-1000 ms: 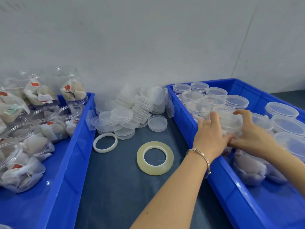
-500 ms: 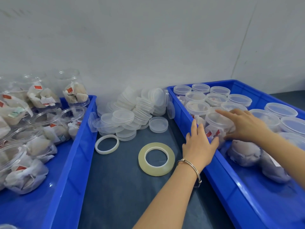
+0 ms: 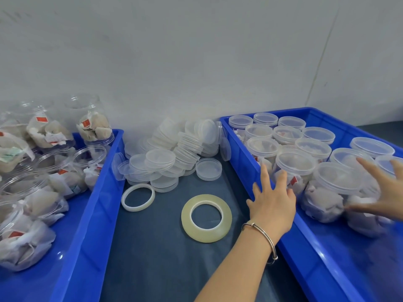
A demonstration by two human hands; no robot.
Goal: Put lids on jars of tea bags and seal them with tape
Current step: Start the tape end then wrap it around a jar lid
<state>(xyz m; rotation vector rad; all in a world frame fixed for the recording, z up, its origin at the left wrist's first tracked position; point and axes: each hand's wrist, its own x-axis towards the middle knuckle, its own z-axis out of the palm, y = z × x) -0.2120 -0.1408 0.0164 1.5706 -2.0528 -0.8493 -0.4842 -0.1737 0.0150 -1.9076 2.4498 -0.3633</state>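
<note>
I see a dark table [image 3: 157, 258] carrying a blue bin [image 3: 91, 214] at its left edge, another bin [image 3: 305, 247] at its right, and between them a lid pile [image 3: 174, 155] by the back wall, a white ring [image 3: 137, 197] and a tape roll [image 3: 206, 218].

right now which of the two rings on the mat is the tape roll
The yellowish flat tape roll, nearer the left hand; the thinner white ring lies beside the lid pile.
</note>
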